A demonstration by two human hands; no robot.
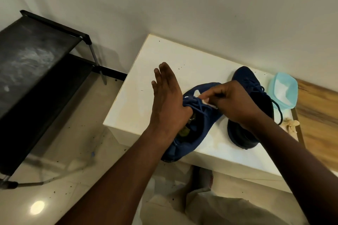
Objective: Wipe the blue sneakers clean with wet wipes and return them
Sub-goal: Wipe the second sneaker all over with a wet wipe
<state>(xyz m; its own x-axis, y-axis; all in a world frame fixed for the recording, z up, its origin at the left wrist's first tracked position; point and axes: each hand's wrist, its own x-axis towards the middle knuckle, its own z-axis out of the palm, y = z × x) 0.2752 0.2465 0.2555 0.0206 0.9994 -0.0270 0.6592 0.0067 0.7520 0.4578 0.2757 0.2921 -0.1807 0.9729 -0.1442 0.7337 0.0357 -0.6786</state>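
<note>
On the white table (164, 56), mid-wipe, a sneaker (206, 122) is braced by the flat, straight-fingered left hand (167, 100) — a wipe (205, 101), pinched in the right hand (236, 102), is probably due along the laces (195, 103).

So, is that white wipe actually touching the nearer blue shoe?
Touching. The head view shows the right hand pinching the wipe down onto the laces of the nearer sneaker, with no gap visible.

Black two-tier rack (36, 56) left, against wall (182, 5); white bench (164, 56) beside it; wooden top (318, 115) right.
</note>
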